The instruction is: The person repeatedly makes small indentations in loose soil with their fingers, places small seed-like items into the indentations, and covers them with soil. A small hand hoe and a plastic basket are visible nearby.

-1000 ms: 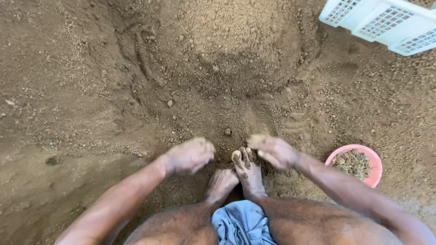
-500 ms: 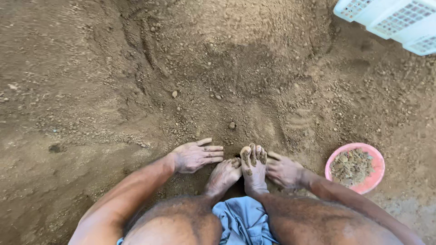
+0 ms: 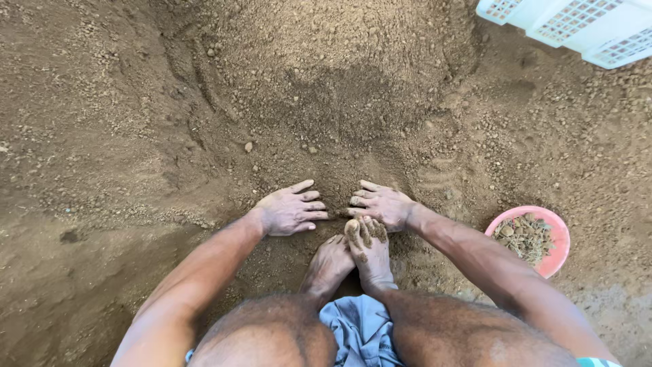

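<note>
I squat on brown, lumpy soil point(image 3: 326, 102), my bare feet point(image 3: 353, 255) together below my hands. My left hand point(image 3: 291, 209) lies flat on the soil with fingers spread, pointing right. My right hand point(image 3: 380, 204) lies flat opposite it, fingers spread and pointing left, fingertips a short gap from the left hand's. Both palms press on loose soil just in front of my toes. Neither hand holds anything. A mound of finer soil rises beyond the hands.
A pink bowl point(image 3: 555, 234) holding small stones and clods sits on the ground to my right. A white slotted plastic crate point(image 3: 577, 24) stands at the top right corner. Pebbles are scattered over the surrounding soil.
Both hands went from curled over the soil to flat with fingers spread, and they have come closer together in front of my toes. The view shifted slightly.
</note>
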